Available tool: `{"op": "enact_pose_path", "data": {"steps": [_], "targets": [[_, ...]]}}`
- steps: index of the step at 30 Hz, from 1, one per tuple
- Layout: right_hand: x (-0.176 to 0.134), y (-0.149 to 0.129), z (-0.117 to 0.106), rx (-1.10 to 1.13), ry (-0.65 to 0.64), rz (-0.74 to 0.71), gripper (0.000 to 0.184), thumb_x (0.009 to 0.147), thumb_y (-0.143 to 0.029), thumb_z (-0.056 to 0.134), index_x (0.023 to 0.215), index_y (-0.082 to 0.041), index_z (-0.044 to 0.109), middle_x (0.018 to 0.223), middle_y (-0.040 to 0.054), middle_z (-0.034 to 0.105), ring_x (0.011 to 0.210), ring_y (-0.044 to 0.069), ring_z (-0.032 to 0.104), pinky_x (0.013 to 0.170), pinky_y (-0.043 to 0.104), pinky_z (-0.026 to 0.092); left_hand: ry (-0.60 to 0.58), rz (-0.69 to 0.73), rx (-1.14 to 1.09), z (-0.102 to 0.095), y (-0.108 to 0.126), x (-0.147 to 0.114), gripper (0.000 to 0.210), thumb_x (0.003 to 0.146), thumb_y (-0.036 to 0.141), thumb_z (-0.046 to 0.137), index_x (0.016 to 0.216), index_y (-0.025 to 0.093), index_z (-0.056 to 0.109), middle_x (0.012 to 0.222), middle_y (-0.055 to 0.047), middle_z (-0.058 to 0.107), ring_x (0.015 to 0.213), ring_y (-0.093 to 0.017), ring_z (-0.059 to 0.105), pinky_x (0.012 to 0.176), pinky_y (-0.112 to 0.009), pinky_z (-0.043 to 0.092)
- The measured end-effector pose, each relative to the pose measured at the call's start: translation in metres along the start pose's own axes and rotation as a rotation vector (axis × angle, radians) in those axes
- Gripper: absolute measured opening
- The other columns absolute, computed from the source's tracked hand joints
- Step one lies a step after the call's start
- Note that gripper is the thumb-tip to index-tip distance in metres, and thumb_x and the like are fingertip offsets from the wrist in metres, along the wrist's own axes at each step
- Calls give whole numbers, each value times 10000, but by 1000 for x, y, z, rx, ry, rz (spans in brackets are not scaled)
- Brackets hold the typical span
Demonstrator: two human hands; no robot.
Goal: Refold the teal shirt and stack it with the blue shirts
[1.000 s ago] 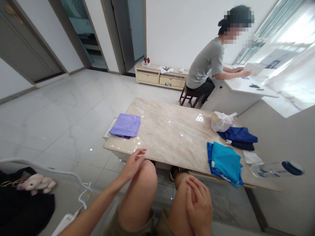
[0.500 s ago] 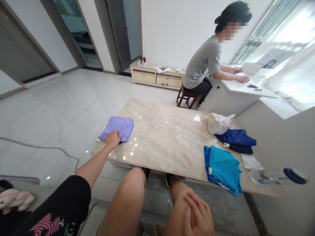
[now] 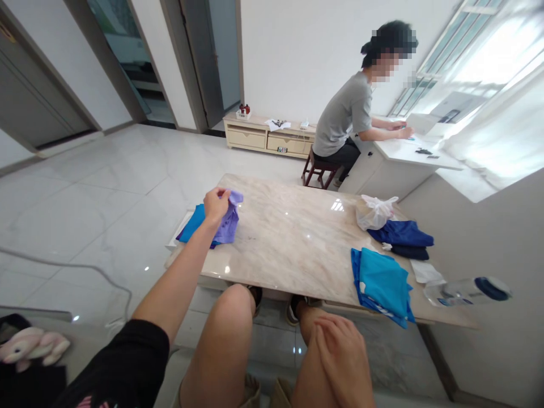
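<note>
My left hand pinches the upper edge of a purple folded garment at the left end of the marble table. The garment is partly raised and hangs from my fingers. Under and beside it lies a blue folded garment with a darker purple layer below. My right hand rests on my right knee, its fingers stretched out and holding nothing.
On the table's right side are a stack of bright blue folded garments, navy clothes, a white plastic bag and a clear bottle. A person sits on a stool at a white desk.
My left hand has gone from lying on the purple garment to gripping and lifting its edge, moving up and right. The blue garment beneath now shows. My right hand stays on the knee.
</note>
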State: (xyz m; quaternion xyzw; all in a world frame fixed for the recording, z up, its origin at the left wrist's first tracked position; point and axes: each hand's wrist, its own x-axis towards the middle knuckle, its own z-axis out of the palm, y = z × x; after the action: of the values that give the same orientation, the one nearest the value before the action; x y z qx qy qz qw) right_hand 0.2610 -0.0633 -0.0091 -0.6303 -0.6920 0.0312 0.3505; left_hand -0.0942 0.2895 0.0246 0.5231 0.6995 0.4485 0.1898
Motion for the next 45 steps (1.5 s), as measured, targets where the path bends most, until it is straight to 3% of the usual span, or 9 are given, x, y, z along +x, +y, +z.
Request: {"op": "enact_pose_path", "data": {"steps": [5,8,13,18,23,26,32,38,45], "targets": [[135,-33,19,90,-1,10,235,1064,-336,592,1210,-219,734,1181,103,768,1162,286,670,1039,425,527,34,305,-668,23,130,-38,353,1046,548,651,1050,197,685,983,-50,737,908,-172,680,842,-270,548],[202,-32,57,-21,-19,151,636,951,-411,743,1491,-123,571,1408,215,673,1309,379,599,1086,506,500,-126,230,-817,32,157,-72,415,1049,612,635,953,208,640,898,-27,689,849,-155,643,808,-263,533],[224,7,95,-104,-328,303,379,1003,-196,600,1376,-171,658,1157,137,777,1100,307,712,894,347,486,-172,29,-671,61,113,-101,397,1074,611,585,958,233,609,854,-6,641,822,-173,624,757,-278,507],[217,42,73,-136,-477,252,195,985,-155,599,1017,-232,776,1010,79,804,958,247,726,758,287,404,-116,33,-472,77,72,-93,324,1087,530,591,954,235,592,873,-4,624,848,-186,623,807,-301,497],[210,72,57,-160,-508,312,176,985,-218,637,969,-227,813,892,82,795,850,238,717,707,288,384,220,144,-381,67,62,-74,333,1100,572,540,1022,248,533,966,-22,630,949,-207,640,901,-323,502],[208,85,53,-147,-357,336,277,936,-180,572,1004,-224,837,898,95,806,880,262,728,777,308,451,333,204,-297,49,55,-69,314,1103,567,526,1070,256,518,881,-2,620,857,-208,641,828,-324,494],[221,76,45,107,412,344,507,790,-228,490,1187,-156,797,1074,131,817,1005,311,734,931,394,534,433,193,-350,33,48,-80,374,1100,631,488,1080,258,493,794,46,527,677,-156,533,694,-285,442],[211,104,52,259,375,548,464,810,-327,481,1094,-160,808,1012,126,821,958,301,725,889,391,559,126,182,-268,57,47,-86,281,1091,527,515,1077,249,558,798,20,588,715,-175,595,730,-284,473],[191,157,43,165,-19,653,474,701,-215,515,1029,-153,852,934,122,825,926,299,737,925,400,567,-850,73,175,79,27,-87,444,920,577,667,645,229,646,673,-53,674,722,-264,655,688,-327,474]]}}
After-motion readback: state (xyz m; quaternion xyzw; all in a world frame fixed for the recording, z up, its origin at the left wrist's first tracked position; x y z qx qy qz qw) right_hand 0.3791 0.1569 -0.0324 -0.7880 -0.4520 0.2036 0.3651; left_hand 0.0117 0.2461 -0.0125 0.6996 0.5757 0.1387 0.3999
